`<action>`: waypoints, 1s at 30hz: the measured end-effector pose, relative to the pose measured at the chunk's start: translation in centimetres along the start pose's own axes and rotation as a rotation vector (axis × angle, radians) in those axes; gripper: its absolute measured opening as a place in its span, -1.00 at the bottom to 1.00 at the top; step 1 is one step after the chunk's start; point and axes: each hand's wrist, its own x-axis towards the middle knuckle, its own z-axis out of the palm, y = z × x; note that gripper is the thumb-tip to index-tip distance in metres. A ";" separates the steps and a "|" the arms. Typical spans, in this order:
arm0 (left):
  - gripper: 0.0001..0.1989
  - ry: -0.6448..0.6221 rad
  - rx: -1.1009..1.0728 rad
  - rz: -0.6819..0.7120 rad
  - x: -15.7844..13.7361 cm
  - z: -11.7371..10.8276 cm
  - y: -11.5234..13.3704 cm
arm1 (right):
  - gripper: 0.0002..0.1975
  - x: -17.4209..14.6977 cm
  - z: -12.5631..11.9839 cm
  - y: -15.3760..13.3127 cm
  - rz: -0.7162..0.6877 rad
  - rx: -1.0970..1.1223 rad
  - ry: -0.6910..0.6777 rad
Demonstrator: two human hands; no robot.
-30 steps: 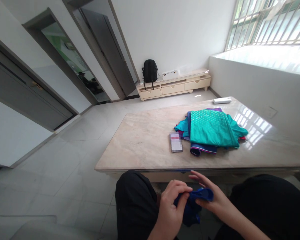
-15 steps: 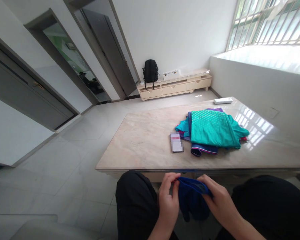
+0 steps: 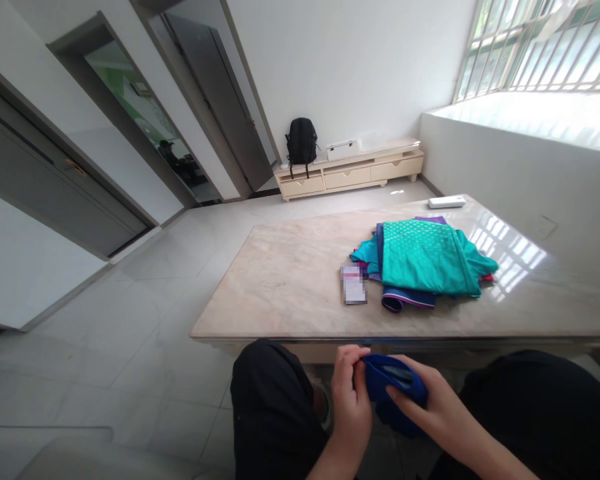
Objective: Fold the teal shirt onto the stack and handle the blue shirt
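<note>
Between my knees, in front of the table's near edge, both hands hold a bunched royal-blue cloth piece (image 3: 380,383). Its open mouth faces up and shows a darker lining; I cannot tell which kind of garment it is. My left hand (image 3: 351,383) pinches the rim at its left end. On the other side, my right hand (image 3: 427,397) grips the rim, thumb toward me and fingers behind the cloth. Lower folds of the cloth hang beneath the hands. Beyond lies a pile of folded clothes (image 3: 425,260), with a teal dotted shirt on top and a navy collar underneath.
The clothes lie on a marble-topped table (image 3: 275,287). A blurred-out small flat item (image 3: 353,285) sits left of the pile, and a white oblong device (image 3: 446,201) at the far edge. A black backpack (image 3: 301,141) stands on a low cabinet (image 3: 347,177) by the wall.
My left hand has moved right, closer to my right hand. The opening of the blue cloth is narrower and its hanging part has been gathered up.
</note>
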 end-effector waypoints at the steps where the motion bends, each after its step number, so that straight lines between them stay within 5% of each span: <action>1: -0.76 -0.012 0.010 0.031 -0.1 -0.1 0.1 | -0.69 0.1 -0.1 -0.3 0.018 0.025 -0.014; 7: -0.72 -0.061 -0.012 0.137 -0.6 -0.3 0.3 | -0.62 0.4 -0.2 -0.4 0.056 0.079 -0.051; 11: -0.78 -0.064 -0.112 -0.031 -1.5 -0.3 -0.4 | -0.56 0.0 -0.3 -0.6 0.067 0.080 -0.068; 17: -0.46 -0.302 -0.315 -0.284 -2.5 -1.2 -2.1 | -0.57 -0.1 -0.8 -0.7 0.034 0.050 -0.077; 20: -0.53 -0.399 -0.251 -0.247 -2.0 -1.7 -2.1 | -0.64 -0.2 -0.9 -0.4 0.004 0.034 -0.086; 26: -0.44 -0.377 -0.117 -0.236 -1.6 -2.7 -2.0 | -0.62 -0.6 -1.5 -0.8 -0.080 0.008 -0.047; 30: -0.50 -0.509 -0.105 -0.234 -1.6 -3.3 -1.6 | -0.63 -0.7 -2.3 -1.3 -0.098 0.016 0.038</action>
